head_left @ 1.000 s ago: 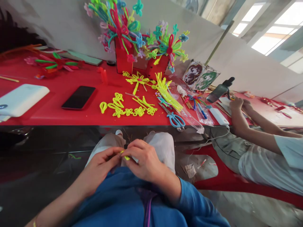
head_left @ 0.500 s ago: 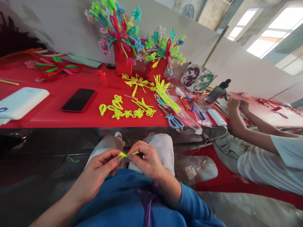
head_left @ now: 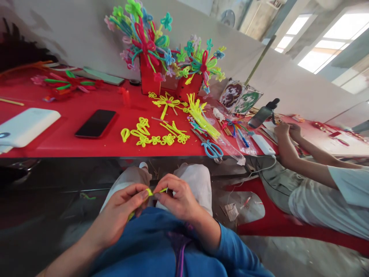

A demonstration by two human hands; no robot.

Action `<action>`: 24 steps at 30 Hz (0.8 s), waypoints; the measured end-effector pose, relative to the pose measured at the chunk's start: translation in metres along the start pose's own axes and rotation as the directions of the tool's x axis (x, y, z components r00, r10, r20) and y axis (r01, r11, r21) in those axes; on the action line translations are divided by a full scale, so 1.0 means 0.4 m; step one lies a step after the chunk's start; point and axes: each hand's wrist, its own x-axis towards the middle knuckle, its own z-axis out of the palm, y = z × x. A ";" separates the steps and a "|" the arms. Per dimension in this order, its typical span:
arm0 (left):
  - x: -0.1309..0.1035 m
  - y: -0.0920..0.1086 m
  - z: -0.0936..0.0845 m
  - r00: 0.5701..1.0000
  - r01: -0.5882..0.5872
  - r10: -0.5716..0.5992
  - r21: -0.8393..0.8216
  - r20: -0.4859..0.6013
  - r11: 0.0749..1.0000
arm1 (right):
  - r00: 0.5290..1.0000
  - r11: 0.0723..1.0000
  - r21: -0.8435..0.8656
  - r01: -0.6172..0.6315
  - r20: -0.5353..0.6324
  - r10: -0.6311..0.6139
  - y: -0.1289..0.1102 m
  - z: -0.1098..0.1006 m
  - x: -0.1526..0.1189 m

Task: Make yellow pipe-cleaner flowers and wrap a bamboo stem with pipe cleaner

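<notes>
Above my lap, my left hand (head_left: 127, 204) pinches a yellow pipe cleaner (head_left: 149, 192) between thumb and fingertips. My right hand (head_left: 177, 196) grips the same fuzzy stem close by, and a short end shows past its fingers. Much of the piece is hidden by the fingers. On the red table (head_left: 66, 148) in front lie several yellow pipe-cleaner flowers and loops (head_left: 155, 139). A bigger yellow flower (head_left: 167, 101) lies behind them. To the right is a bundle of yellow pipe cleaners (head_left: 203, 117), partly in a clear plastic bag, with blue-handled scissors (head_left: 211, 148) beside it.
Red vases of colourful pipe-cleaner flowers (head_left: 147, 46) stand at the back. A phone (head_left: 96, 123) and a white power bank (head_left: 30, 125) lie left. At right are a dark bottle (head_left: 263, 113), a white charger (head_left: 263, 144) and another person's hands (head_left: 285, 130).
My right hand's fingertips have shifted slightly left, closer to my left hand. Both hands keep hold of the yellow pipe cleaner; the things on the table stay put.
</notes>
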 end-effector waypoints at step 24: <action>0.016 0.036 -0.008 0.991 0.016 -0.076 0.471 0.107 0.882 | 0.885 0.781 -0.616 -0.107 0.299 0.357 -0.070 -0.013 0.063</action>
